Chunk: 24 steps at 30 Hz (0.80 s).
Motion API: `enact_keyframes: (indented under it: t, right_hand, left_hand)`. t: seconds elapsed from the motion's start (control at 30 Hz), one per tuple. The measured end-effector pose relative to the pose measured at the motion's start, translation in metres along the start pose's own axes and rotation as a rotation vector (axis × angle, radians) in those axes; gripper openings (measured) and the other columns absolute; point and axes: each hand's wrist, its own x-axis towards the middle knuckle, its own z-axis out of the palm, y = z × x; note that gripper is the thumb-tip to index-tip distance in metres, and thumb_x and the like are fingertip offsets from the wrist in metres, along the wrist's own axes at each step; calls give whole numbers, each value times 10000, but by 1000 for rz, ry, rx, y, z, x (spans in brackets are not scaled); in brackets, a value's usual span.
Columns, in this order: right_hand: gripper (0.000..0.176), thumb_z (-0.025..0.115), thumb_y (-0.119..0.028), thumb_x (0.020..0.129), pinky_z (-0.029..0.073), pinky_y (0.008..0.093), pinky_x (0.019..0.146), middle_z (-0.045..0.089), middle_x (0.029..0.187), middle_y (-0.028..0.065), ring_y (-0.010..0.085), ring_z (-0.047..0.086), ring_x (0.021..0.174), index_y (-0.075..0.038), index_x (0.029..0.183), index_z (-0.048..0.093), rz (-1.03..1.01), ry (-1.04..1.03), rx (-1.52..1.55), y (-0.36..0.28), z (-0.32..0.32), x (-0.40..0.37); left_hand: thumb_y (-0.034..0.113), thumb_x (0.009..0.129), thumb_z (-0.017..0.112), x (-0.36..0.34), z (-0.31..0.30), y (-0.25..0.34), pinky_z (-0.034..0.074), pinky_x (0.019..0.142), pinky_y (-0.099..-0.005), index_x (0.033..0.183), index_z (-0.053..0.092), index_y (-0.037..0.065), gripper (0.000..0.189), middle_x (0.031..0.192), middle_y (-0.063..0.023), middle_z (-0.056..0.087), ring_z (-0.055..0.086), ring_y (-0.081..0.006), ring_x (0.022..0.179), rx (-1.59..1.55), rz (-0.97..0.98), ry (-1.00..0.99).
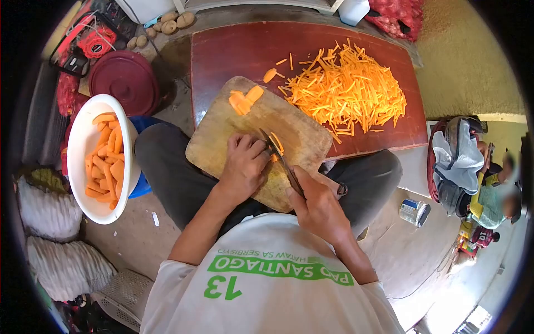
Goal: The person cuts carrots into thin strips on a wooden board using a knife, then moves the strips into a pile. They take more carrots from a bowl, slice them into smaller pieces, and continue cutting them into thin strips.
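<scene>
A wooden cutting board (pixel 222 150) rests at a slant over my lap and the red table's edge. My right hand (pixel 320 203) is wrapped round the handle of a knife (pixel 286 167), whose blade points up and left across the board. The fingers of my left hand (pixel 245 161) are bent and pressed together beside the blade, over a carrot piece mostly hidden by them. Thin carrot strips (pixel 276 143) lie just right of the blade. Several carrot slices (pixel 243 102) sit at the board's upper left. Beyond the board is a large heap of carrot sticks (pixel 350 89).
The red table (pixel 233 47) carries the heap. At left, a white basin (pixel 78 161) holds peeled carrots (pixel 105 167), near a dark red lid (pixel 123 80). White sacks (pixel 53 206) stand lower left. A can (pixel 414 212) lies on the floor at right; people (pixel 495 200) are farther right.
</scene>
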Motion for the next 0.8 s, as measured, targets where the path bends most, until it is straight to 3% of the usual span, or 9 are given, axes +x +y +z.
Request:
enact_keyframes:
  t: [0.23, 0.33, 0.43, 0.8]
  right_hand:
    - [386, 660, -94, 1053, 546, 524, 791, 696, 952, 317, 513, 698, 893, 47, 1405, 590, -4, -44, -38, 3, -1, 12]
    - [345, 654, -102, 1055, 537, 519, 770, 691, 934, 312, 517, 691, 868, 52, 1359, 599, -73, 29, -33, 3, 1, 2]
    - [341, 664, -103, 1052, 535, 514, 759, 696, 926, 296, 510, 695, 857, 51, 1350, 603, -14, -29, -18, 10, 9, 11]
    - [332, 663, -89, 1053, 538, 511, 732, 700, 913, 281, 504, 709, 854, 46, 1349, 597, -29, -32, -43, 10, 10, 19]
  left_hand:
    - [72, 766, 842, -1, 4, 0, 429, 1041, -532, 1025, 791, 12, 270, 1078, -114, 672, 617, -335, 1083, 15, 17, 56]
    - [73, 757, 847, -3, 7, -1, 433, 1036, -536, 1022, 786, 5, 281, 1081, -122, 670, 617, -339, 1079, 9, 29, 67]
    - [66, 753, 845, -1, 5, 0, 433, 1041, -538, 1020, 779, -5, 284, 1084, -126, 668, 617, -344, 1084, 10, 12, 53]
    - [75, 592, 860, -3, 5, 2, 432, 1104, -556, 1003, 776, -19, 429, 1100, -156, 654, 605, -391, 1131, 7, -1, 33]
